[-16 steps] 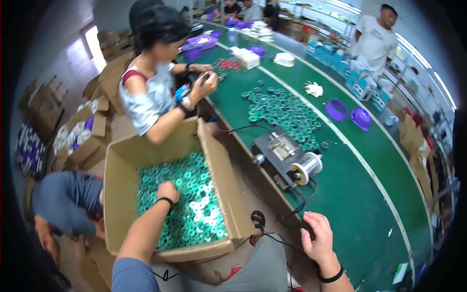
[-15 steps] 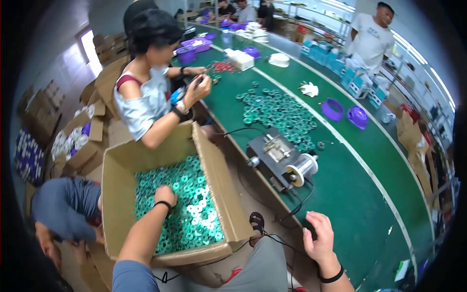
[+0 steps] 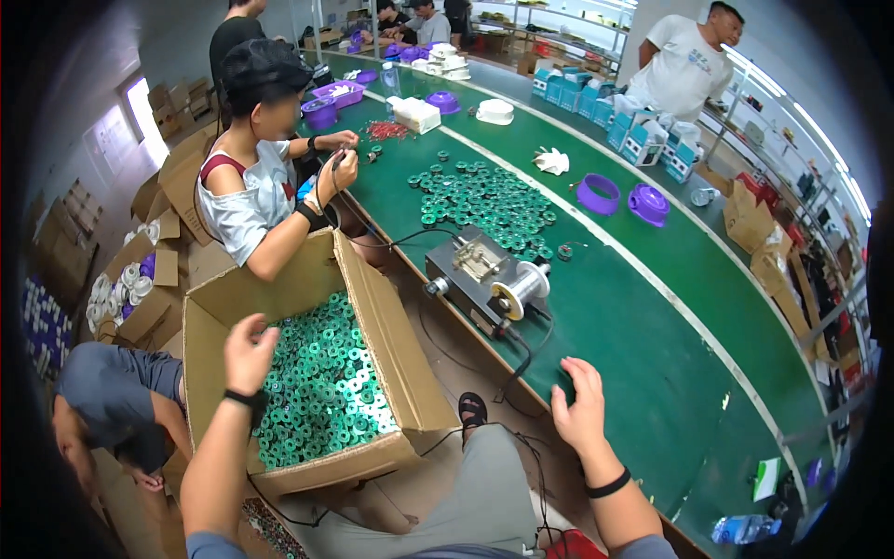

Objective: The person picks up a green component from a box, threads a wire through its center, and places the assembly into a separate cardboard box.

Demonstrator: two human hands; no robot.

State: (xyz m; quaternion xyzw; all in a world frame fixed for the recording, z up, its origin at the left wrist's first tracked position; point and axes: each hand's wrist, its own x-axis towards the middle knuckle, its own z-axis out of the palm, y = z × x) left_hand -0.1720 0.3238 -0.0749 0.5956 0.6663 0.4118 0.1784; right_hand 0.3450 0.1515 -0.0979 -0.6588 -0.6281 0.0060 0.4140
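Observation:
My left hand (image 3: 248, 354) hovers over the left part of a large open cardboard box (image 3: 396, 359). Its thumb and fingers are apart, and I see nothing in them. Inside the box lies a deep heap of small green ring-shaped circuit boards (image 3: 321, 401). Over the near edge of the green work table (image 3: 643, 373) is my right hand (image 3: 579, 405), open and holding nothing, fingers loosely curved. A black wire-feeding machine (image 3: 475, 279) with a spool of wire (image 3: 520, 291) stands on the table beyond it. Past the machine, more green ring boards (image 3: 489, 205) are spread out.
A co-worker (image 3: 256, 177) sits at the table beyond the box, working with both hands. Another person (image 3: 121, 401) bends down at the left. Purple plastic rings (image 3: 598, 194), a white fan wheel (image 3: 551, 160) and a water bottle (image 3: 745, 529) are on the table. Black cables (image 3: 521, 359) hang off its edge.
My left hand has risen out of the heap of ring boards and moved left, its fingers now apart. My right hand has shifted slightly up and left. The whole view has turned a little.

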